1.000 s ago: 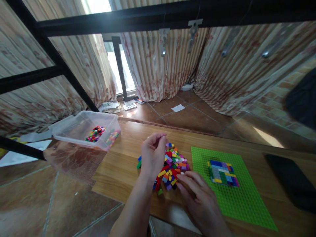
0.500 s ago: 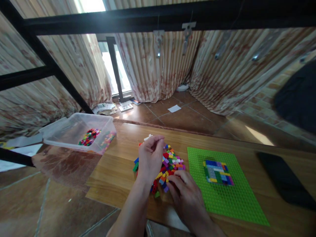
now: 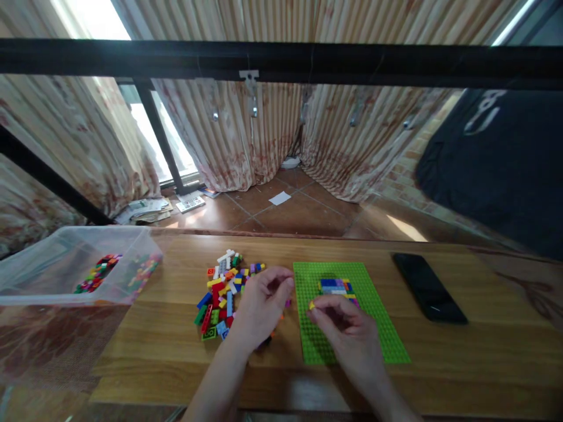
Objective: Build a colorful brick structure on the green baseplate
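A pile of small coloured bricks point(image 3: 222, 287) lies on the wooden table point(image 3: 484, 351). My left hand point(image 3: 261, 305) rests on the pile's right side with its fingers curled; what they hold is hidden. A green baseplate point(image 3: 378, 334) lies to the right, with a flat patch of blue, grey and yellow bricks point(image 3: 336, 286) built on its far part. My right hand point(image 3: 347, 331) hovers over the baseplate and pinches a small yellow brick point(image 3: 312, 305) at its fingertips, just in front of the built patch.
A clear plastic box point(image 3: 65, 264) with more bricks stands at the table's left end. A black phone point(image 3: 428, 287) lies right of the baseplate. A black metal bar crosses overhead. Curtains, a tiled floor and a dark garment at the right lie beyond.
The view has swung right and down. My right hand left the pile and moved onto the baseplate with a yellow brick. My left hand shifted to the pile's right side.
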{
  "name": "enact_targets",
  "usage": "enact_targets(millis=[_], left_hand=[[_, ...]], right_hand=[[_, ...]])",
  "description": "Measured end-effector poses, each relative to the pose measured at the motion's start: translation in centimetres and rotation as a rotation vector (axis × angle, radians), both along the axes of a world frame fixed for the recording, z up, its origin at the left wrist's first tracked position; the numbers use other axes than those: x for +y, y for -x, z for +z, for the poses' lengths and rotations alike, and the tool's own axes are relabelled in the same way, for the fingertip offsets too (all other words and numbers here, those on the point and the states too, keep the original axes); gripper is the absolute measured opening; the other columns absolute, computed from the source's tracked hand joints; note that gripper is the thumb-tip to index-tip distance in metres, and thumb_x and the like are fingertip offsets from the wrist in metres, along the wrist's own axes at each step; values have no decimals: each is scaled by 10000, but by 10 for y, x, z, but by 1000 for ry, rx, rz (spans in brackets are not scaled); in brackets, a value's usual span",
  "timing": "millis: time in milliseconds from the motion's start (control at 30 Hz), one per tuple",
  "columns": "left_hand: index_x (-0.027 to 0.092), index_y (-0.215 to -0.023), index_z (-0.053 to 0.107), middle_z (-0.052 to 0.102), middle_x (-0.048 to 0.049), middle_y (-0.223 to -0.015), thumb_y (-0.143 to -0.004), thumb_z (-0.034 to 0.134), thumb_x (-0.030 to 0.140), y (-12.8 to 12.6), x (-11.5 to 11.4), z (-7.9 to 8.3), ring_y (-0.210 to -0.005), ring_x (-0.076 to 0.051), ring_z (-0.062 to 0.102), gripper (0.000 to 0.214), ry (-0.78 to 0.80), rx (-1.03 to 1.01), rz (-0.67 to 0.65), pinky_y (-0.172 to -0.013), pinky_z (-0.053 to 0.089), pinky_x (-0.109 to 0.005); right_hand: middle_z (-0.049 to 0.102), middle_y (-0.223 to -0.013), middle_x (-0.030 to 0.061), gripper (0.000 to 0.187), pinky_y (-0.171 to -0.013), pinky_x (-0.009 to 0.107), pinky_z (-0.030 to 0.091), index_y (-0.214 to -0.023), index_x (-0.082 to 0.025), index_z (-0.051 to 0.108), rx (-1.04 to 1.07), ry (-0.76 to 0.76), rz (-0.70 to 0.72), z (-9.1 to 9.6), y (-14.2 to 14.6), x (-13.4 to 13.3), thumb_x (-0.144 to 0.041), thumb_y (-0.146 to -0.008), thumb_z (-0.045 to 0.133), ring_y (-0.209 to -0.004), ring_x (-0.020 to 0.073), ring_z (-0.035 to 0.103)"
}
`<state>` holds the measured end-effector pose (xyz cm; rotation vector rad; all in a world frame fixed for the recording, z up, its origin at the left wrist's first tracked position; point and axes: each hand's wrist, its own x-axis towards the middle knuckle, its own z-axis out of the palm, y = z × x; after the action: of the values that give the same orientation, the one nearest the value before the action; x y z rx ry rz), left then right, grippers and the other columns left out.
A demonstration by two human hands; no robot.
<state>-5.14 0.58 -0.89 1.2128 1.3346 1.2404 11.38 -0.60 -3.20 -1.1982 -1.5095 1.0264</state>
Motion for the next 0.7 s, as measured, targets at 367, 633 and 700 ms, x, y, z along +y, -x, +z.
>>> enact_targets(millis=[367, 633, 700], left_hand=[[153, -846, 654, 616, -11, -689, -824, 537, 267, -35, 5, -4, -620, -124, 556, 165, -8, 172, -90, -570, 423, -213], [175, -911, 668, 653, -21, -744, -848, 485, 235, -48, 5, -15, -629, -131, 558, 203, -34, 451, -136, -569, 397, -221], [181, -941, 665, 668, -27, -784, -849, 481, 228, -49, 5, -19, -648, -135, 573, 212, -40, 500, -137, -576, 402, -223]], right_hand=[[709, -689, 33, 211, -635, 291, 585, -788, -182, 704, 352, 242, -226, 3, -73, 30, -356, -678, 749, -631, 170, 690], [734, -860, 69, 250, -703, 342, 580, -897, -188, 734, 33, 46, -199, -4, -87, 27, -357, -712, 722, -749, 197, 683], [739, -901, 70, 243, -750, 357, 573, -927, -197, 731, -35, 20, -162, -7, -87, 25, -360, -751, 689, -805, 210, 686]])
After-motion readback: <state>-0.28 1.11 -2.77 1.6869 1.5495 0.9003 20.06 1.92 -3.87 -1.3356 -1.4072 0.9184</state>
